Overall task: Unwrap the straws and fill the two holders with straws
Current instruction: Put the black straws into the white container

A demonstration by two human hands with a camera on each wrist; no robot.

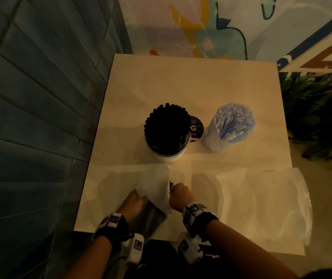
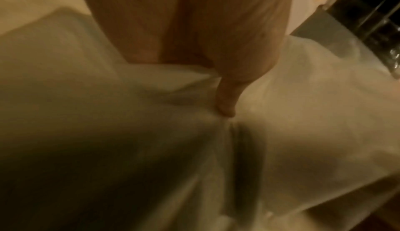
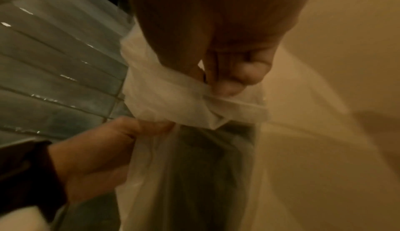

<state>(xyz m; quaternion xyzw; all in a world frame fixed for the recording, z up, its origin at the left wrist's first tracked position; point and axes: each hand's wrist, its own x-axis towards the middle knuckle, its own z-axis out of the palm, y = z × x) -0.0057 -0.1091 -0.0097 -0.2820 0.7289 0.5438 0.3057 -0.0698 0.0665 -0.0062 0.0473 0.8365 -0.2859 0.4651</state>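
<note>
Near the table's front edge both hands hold a translucent white plastic bag [image 1: 154,190] with a dark bundle of straws [image 1: 149,218] inside. My left hand [image 1: 134,200] grips the bag's left side [image 3: 149,128]. My right hand [image 1: 178,191] pinches the bag's folded top [image 3: 216,101] between thumb and fingers. In the left wrist view the thumb [image 2: 227,101] presses into the gathered plastic [image 2: 151,132]. Behind stand a clear holder packed with black straws [image 1: 166,127] and a second holder with paper-wrapped white and blue straws [image 1: 230,125].
A flat empty plastic wrapper [image 1: 261,208] lies on the cream table [image 1: 181,81] at the front right. A purple round sticker [image 1: 195,127] sits between the holders. Blue tiled wall [image 1: 30,97] runs along the left, green plants [image 1: 318,113] at the right.
</note>
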